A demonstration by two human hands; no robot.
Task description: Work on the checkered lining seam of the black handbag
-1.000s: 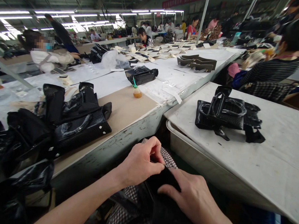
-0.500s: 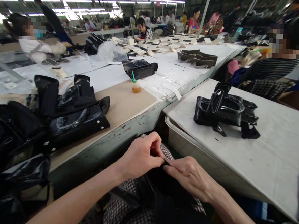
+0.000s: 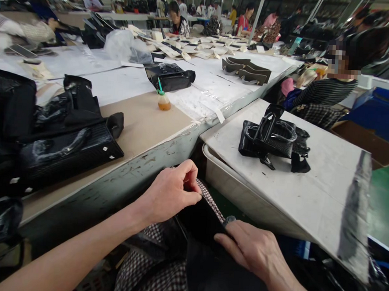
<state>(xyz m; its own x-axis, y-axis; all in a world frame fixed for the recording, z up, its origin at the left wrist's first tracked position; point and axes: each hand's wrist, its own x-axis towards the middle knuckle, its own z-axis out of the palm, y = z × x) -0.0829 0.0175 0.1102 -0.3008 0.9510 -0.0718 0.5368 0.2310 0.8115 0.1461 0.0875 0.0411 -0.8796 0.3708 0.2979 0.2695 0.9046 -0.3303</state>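
A black handbag (image 3: 206, 221) lies across my lap on checked cloth (image 3: 154, 270). My left hand (image 3: 175, 188) pinches its upper edge between thumb and forefinger. Lower along that edge, my right hand (image 3: 251, 243) grips the black material, thumb on the near side and fingers over the far side. A small dark rounded piece (image 3: 230, 220) shows by the right fingertips; I cannot make out what it is. Much of the bag is dark, so its inside and lower parts are hard to see.
Several black handbags (image 3: 72, 151) lie on the left table. A glue bottle (image 3: 163, 99) with a green nozzle stands beyond them. Another black handbag (image 3: 274, 135) rests on the white board (image 3: 316, 197) over a bin (image 3: 238, 187). A person in a striped top (image 3: 326, 90) sits at right.
My hands, together at the edge before, are now apart: the right has slid down and right along the edge, the left stays pinched. The camera view has turned right.
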